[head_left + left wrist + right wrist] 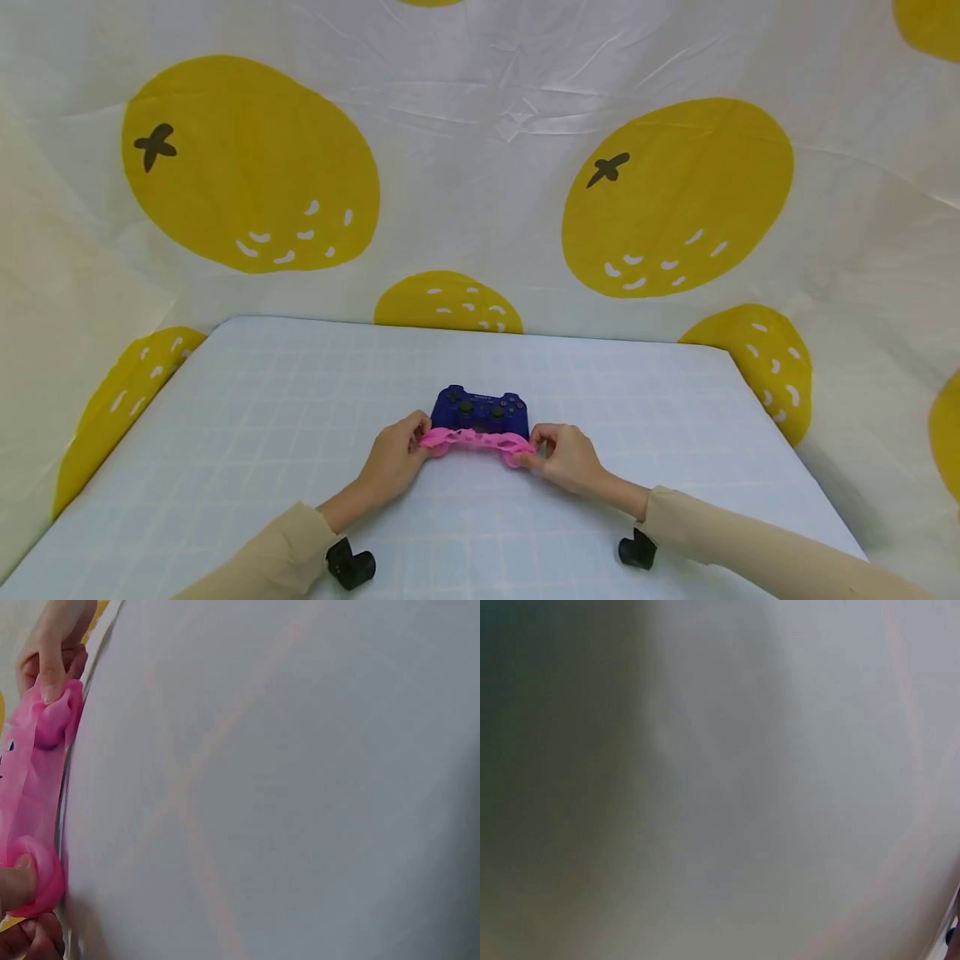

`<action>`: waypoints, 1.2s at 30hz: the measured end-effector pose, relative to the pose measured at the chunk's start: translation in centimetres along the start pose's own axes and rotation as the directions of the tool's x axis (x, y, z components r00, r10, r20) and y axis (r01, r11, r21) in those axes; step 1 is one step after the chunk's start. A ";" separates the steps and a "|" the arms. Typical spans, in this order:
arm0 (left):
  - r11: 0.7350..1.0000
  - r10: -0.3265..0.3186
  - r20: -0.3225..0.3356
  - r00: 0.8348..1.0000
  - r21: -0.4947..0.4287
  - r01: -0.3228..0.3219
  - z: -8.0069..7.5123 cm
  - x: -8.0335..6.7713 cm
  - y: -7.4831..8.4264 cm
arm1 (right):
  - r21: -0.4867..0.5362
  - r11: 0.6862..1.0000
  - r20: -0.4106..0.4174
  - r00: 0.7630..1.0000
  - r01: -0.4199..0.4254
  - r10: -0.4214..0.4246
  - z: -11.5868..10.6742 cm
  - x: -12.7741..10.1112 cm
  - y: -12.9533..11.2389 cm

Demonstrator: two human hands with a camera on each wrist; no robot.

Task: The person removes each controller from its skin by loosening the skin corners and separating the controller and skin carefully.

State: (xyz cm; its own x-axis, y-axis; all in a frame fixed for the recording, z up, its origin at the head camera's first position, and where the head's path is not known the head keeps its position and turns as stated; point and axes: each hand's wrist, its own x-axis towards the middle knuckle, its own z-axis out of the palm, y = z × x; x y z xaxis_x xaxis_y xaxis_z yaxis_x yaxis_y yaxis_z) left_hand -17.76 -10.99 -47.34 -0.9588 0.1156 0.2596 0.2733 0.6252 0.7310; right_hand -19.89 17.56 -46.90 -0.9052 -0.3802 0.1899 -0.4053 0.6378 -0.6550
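Observation:
A dark blue game controller [480, 408] faces up at the middle of the table, its buttons and sticks showing. Along its near side lies a pink, soft-looking cover [474, 439] with cut-out holes, over the controller's grips. My left hand [393, 457] pinches the cover's left end between thumb and fingers. The right end is pinched by my right hand [567, 458]. In the left wrist view, the pink cover [30, 780] stretches between both hands, with a thumb pressed on a rounded part at each end. How far the controller sits inside the cover is hidden.
A white table [315, 375] with a faint grid pattern spreads around the hands. Behind it hangs a pale cloth [472, 192] printed with yellow fruit. Black wrist cameras [351, 565] sit below both sleeves. The right wrist view is mostly blurred tabletop.

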 end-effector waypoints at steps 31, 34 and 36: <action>0.997 -0.076 0.003 0.997 0.032 0.076 0.1 -0.4 1.5 | 0.061 0.998 -0.135 0.990 -0.031 0.039 0.3 -0.1 -0.9; 0.998 -0.059 -0.020 0.998 0.034 0.060 0.1 -0.5 1.6 | 0.121 0.992 -0.073 0.996 -0.046 0.055 0.2 0.3 -1.1; 0.998 -0.057 -0.024 0.998 0.029 0.058 0.2 -0.5 1.5 | 0.117 0.992 -0.028 0.998 -0.050 0.054 0.1 0.5 -1.0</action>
State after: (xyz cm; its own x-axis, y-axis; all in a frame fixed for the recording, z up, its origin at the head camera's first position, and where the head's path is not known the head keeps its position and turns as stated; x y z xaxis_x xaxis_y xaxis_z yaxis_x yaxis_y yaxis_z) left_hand -16.86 -9.92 -46.49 -0.9706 0.0611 0.2328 0.2154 0.6526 0.7265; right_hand -19.89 16.66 -46.20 -0.9288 -0.3265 0.1751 -0.3419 0.5732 -0.7447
